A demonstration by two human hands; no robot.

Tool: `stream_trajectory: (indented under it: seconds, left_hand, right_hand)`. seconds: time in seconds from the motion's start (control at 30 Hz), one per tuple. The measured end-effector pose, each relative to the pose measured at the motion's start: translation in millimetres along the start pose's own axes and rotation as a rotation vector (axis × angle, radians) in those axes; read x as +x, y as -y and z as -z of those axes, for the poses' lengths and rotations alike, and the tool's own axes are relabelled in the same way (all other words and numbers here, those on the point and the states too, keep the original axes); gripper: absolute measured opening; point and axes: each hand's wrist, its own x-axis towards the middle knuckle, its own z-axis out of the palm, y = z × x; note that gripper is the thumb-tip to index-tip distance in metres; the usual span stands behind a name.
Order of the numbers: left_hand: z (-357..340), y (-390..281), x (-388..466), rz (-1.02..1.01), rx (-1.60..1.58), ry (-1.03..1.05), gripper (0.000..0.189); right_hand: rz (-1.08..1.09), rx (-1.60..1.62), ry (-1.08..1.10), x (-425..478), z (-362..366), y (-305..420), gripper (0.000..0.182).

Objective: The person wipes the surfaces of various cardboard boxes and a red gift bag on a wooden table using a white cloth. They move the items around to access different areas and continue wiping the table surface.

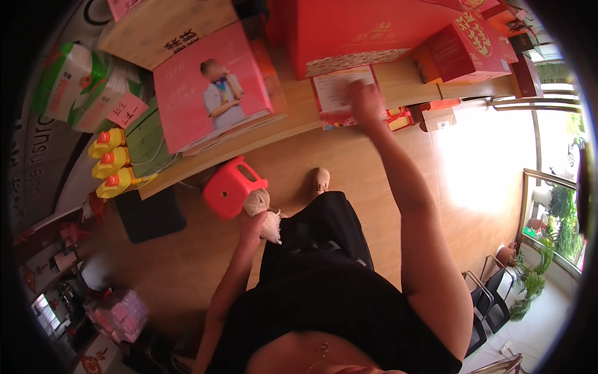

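My left hand (253, 227) grips a bunched beige cloth (257, 202) with a frayed edge, held at waist height. My right hand (367, 101) reaches to the wooden counter and is blurred by motion. It is over the right side of a red-bordered sheet or booklet (331, 96) that bears printing. Whether its fingers hold or only touch the sheet cannot be made out. Left of that sheet, a pink box (187, 98) printed with a person's picture lies on the counter (299, 110). Behind the sheet stands a large red box (345, 32).
A red plastic stool (224, 191) stands on the floor below the counter's edge. Yellow bottles (112, 159) with orange caps and green-white packs (70, 84) are at the left. A smaller red box (467, 51) sits right. Black chairs (495, 304) stand at the lower right.
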Motion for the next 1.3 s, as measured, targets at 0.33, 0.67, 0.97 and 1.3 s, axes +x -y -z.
stream_trajectory:
  seconds: [0.33,0.67,0.97,1.3]
  left_hand:
    - [115,-12,-23,-0.082,0.163,-0.009,0.037]
    - [159,0,-36,-0.137,-0.026,-0.245,0.046]
    - [188,-1,-82,-0.174,0.094,-0.529,0.04]
    - [258,7,-50,-0.175,0.124,-0.473,0.044]
  right_hand:
    - [0.154,0.49,-0.285,-77,-52,-86,0.032]
    - [1.002,0.793,0.443,-213,-117,271,0.041]
    - [0.488,0.189,-0.076,-108,-41,227,0.064]
    - [1.192,0.667,0.374,-189,-151,484,0.045]
